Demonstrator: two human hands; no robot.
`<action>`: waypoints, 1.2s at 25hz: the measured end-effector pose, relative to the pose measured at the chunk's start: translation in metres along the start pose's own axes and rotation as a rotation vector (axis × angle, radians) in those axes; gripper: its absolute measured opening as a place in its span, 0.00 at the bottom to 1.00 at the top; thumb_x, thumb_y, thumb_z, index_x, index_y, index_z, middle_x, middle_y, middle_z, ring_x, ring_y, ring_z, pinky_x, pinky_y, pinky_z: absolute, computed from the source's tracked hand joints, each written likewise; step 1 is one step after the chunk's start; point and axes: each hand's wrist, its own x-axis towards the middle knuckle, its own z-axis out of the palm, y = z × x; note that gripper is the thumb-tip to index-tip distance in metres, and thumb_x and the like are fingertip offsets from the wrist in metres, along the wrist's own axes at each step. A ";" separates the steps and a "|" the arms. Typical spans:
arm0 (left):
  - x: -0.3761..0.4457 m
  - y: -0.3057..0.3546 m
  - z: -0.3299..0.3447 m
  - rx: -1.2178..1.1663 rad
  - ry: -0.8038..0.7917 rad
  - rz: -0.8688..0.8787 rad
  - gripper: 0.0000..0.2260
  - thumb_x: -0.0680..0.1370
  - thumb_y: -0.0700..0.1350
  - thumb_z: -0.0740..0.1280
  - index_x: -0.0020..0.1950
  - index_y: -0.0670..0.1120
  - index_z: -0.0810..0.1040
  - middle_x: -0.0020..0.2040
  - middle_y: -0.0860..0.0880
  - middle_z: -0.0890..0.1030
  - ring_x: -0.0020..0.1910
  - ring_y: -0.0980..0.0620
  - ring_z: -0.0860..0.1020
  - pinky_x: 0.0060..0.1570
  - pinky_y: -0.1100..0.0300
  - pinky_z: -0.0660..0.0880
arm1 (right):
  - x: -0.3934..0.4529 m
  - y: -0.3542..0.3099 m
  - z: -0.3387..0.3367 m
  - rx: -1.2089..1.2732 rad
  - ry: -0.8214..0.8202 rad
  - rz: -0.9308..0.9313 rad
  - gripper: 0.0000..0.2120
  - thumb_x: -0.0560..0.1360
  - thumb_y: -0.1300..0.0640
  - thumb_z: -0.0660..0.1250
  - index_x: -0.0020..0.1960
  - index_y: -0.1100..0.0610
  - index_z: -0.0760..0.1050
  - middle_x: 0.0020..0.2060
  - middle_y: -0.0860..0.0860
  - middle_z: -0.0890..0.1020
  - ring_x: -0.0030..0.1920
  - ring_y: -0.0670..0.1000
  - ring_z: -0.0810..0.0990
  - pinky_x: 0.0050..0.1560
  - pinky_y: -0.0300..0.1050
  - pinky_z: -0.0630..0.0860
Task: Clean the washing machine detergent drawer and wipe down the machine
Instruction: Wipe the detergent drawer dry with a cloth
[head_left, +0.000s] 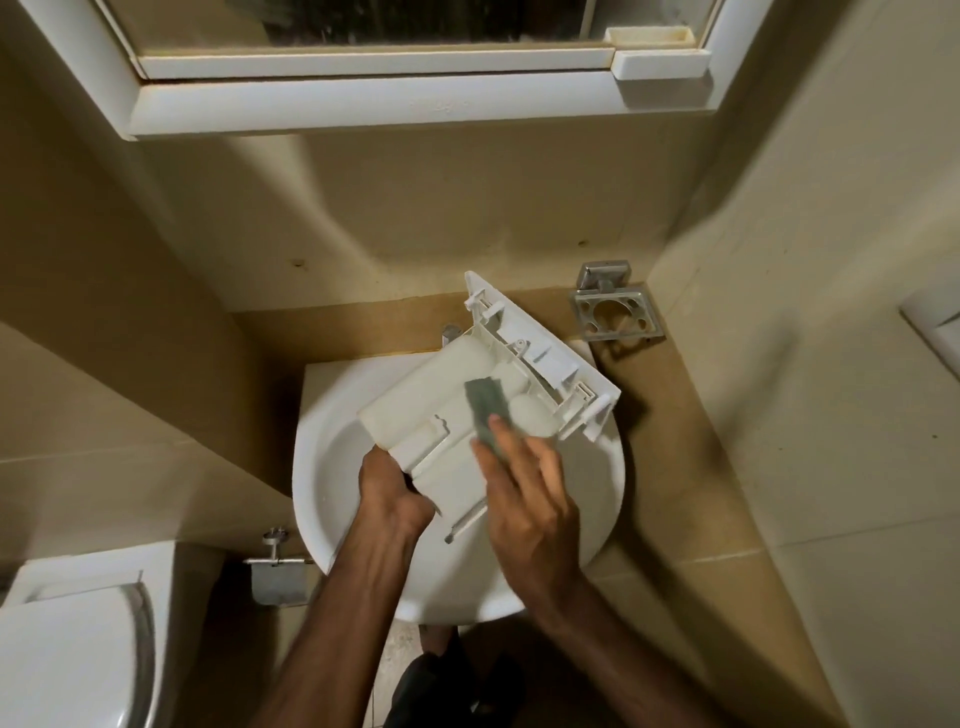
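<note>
1. The right hand (524, 488) pressed a grey-green scrubbing pad (487, 413) flat against the underside of the detergent drawer (467, 410); its fingers (511, 441) lay straight over the near end of the pad, pinning it rather than curling round it.
2. The left hand (392, 491) was clenched round the drawer's near left corner, holding it tilted.
3. The drawer sat over the white washbasin (322, 467), upside down, its front panel (540, 338) at the far right, leaning toward the wall.
4. To scrub well, the left hand's grip would probably need to stay firm so the drawer does not slide under the strokes, and the pad should work into the ridges and moulded hollows, where residue likely collects.
5. A metal holder (615, 309) was fixed on the wall at far right; a toilet (67, 649) stood near left. The washing machine was not in view.
</note>
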 end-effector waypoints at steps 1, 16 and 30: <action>0.000 0.000 0.001 -0.031 0.017 -0.043 0.10 0.81 0.39 0.63 0.50 0.42 0.85 0.42 0.42 0.87 0.36 0.42 0.86 0.38 0.49 0.85 | -0.010 -0.007 -0.001 0.008 -0.028 -0.134 0.13 0.81 0.69 0.67 0.62 0.59 0.84 0.70 0.56 0.80 0.56 0.60 0.81 0.55 0.48 0.80; -0.018 -0.005 -0.004 -0.221 -0.036 -0.180 0.13 0.84 0.45 0.61 0.42 0.44 0.79 0.35 0.45 0.82 0.30 0.46 0.82 0.29 0.60 0.80 | -0.029 -0.025 -0.012 0.129 0.005 -0.100 0.14 0.84 0.65 0.61 0.61 0.58 0.85 0.67 0.57 0.81 0.58 0.60 0.81 0.57 0.50 0.79; -0.003 -0.010 -0.022 -0.039 -0.051 -0.139 0.11 0.78 0.44 0.63 0.42 0.39 0.81 0.35 0.42 0.78 0.31 0.44 0.80 0.32 0.57 0.80 | -0.011 -0.010 -0.026 0.056 -0.195 -0.366 0.14 0.85 0.62 0.61 0.63 0.55 0.83 0.66 0.53 0.82 0.48 0.56 0.79 0.48 0.51 0.80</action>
